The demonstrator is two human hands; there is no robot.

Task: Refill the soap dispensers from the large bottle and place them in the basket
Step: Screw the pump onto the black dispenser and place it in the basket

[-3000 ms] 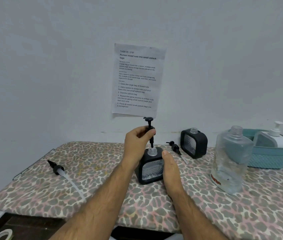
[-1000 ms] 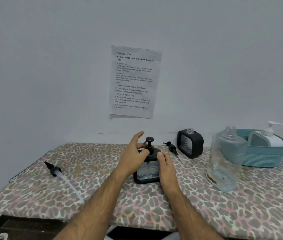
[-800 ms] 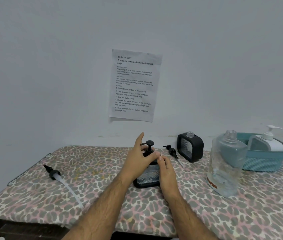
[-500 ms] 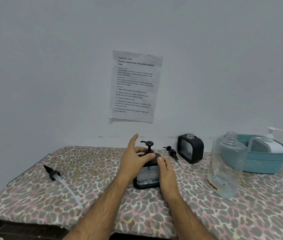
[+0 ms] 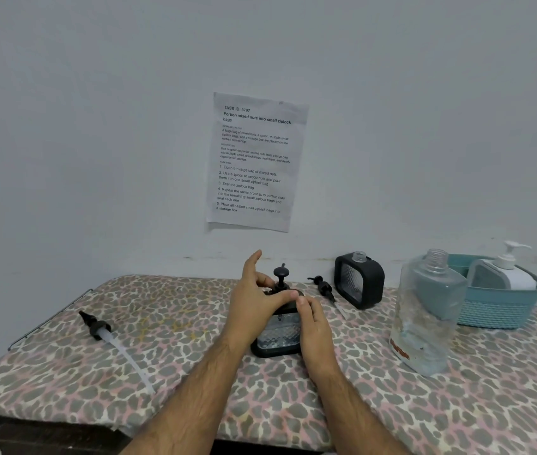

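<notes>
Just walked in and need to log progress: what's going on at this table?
A person is fitting the pump back on a black soap dispenser: the left hand grips the pump collar, the right hand steadies the body. A second black dispenser stands open, its pump lying beside it. The large bottle is uncapped. A white dispenser sits in the teal basket.

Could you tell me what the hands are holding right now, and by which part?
Both hold the near black dispenser: the left hand pinches its pump collar on top, and the right hand grips its right side.
</notes>
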